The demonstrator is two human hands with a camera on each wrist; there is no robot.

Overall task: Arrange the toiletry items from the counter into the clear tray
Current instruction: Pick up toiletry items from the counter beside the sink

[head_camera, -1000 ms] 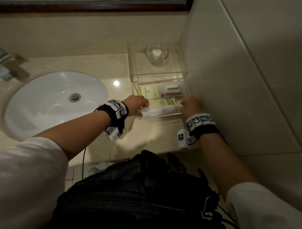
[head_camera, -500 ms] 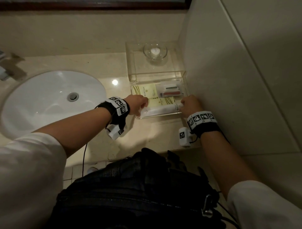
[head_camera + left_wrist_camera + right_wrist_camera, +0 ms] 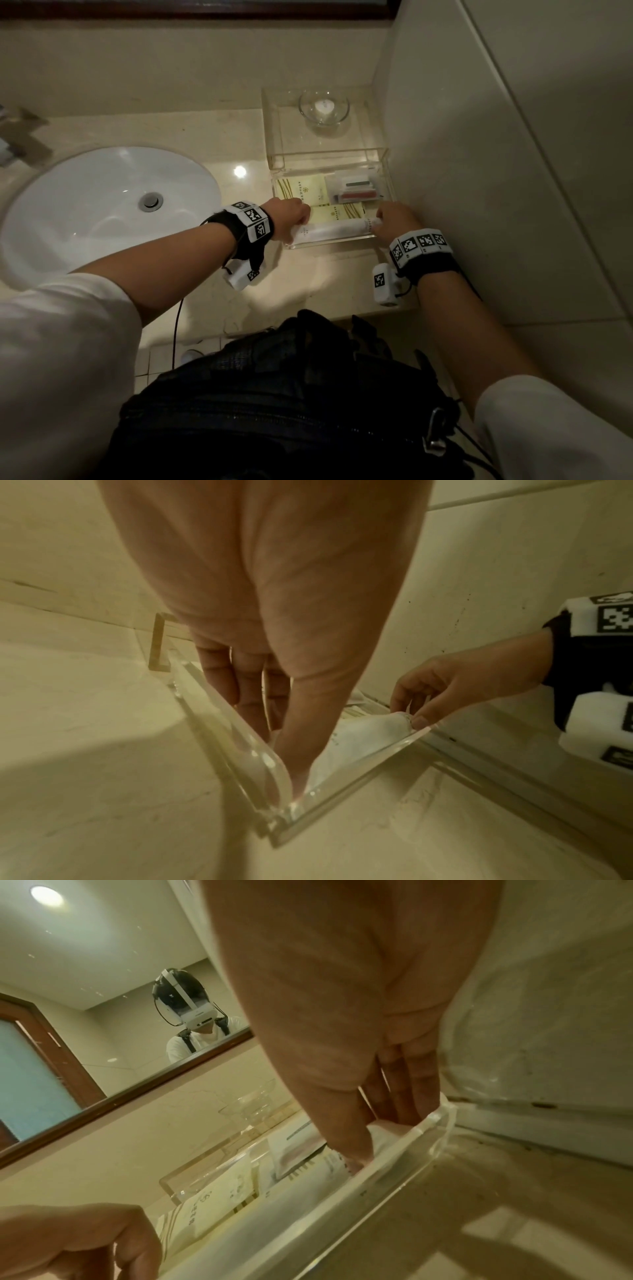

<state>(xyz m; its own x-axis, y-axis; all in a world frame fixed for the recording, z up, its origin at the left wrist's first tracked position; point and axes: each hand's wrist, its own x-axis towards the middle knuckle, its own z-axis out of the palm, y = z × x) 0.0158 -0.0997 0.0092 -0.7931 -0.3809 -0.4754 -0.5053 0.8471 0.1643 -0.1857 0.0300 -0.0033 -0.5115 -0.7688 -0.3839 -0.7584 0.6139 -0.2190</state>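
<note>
The clear tray (image 3: 388,192) stands on the counter against the right wall. A long white packet (image 3: 334,230) lies along the inside of its front wall. My left hand (image 3: 301,222) holds the packet's left end, with the thumb (image 3: 296,764) down in the tray's near corner. The packet's right end is pinched by my right hand (image 3: 380,222), thumb (image 3: 346,1139) in front and the other fingers behind. Behind the packet lie two yellow-green sachets (image 3: 301,190) and a clear pack (image 3: 356,190) with red and green pieces.
A glass bowl (image 3: 323,108) sits on a clear stand (image 3: 274,137) right behind the tray. The white sink (image 3: 85,219) lies to the left. The tiled wall (image 3: 479,171) runs close along the tray's right side. A mirror (image 3: 85,1015) hangs above the counter.
</note>
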